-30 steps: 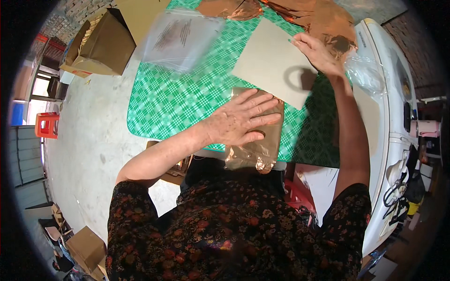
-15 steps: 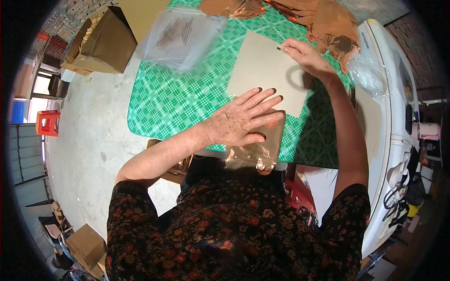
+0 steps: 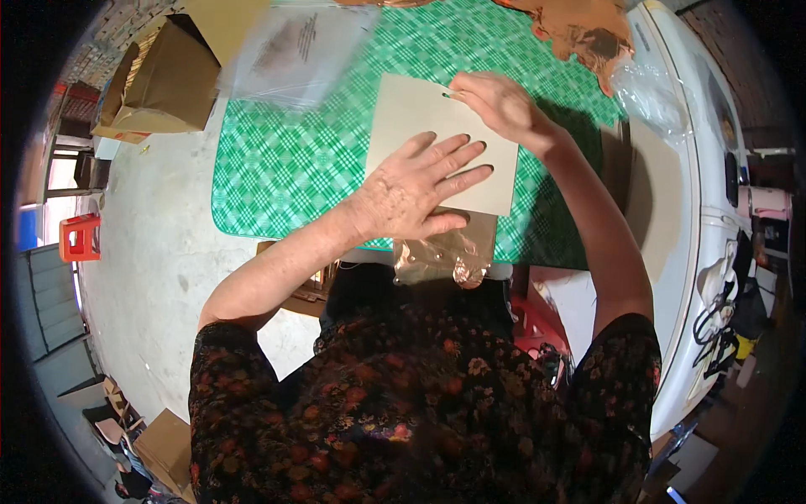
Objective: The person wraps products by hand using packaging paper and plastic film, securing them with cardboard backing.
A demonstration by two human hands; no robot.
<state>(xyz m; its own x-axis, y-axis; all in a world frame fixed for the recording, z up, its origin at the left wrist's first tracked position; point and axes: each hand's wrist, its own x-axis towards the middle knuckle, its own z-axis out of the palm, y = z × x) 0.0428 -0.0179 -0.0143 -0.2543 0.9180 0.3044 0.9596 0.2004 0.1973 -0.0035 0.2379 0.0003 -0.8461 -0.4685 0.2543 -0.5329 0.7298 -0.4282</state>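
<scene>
A cream card sheet (image 3: 399, 109) lies on the green checked tablecloth. My left hand (image 3: 411, 181) rests flat across its near left part, fingers spread. My right hand (image 3: 495, 109) grips the sheet's far edge, thumb on top and the other fingers curled over; their tips are partly hidden. Under the sheet's near edge shows a shiny copper-coloured film piece (image 3: 449, 248), crumpled where it hangs over the table's front edge toward my lap.
Clear plastic sleeves (image 3: 298, 59) lie at the far left of the table, copper-coloured film (image 3: 588, 42) at the far right. A clear plastic bundle (image 3: 651, 92) sits by a white fridge (image 3: 705, 231). An open cardboard box (image 3: 168, 80) and a red stool (image 3: 80, 237) stand left.
The card sheet has moved left and nearer and turned squarer to the front edge, covering more of the copper film. Both hands have moved left with it.
</scene>
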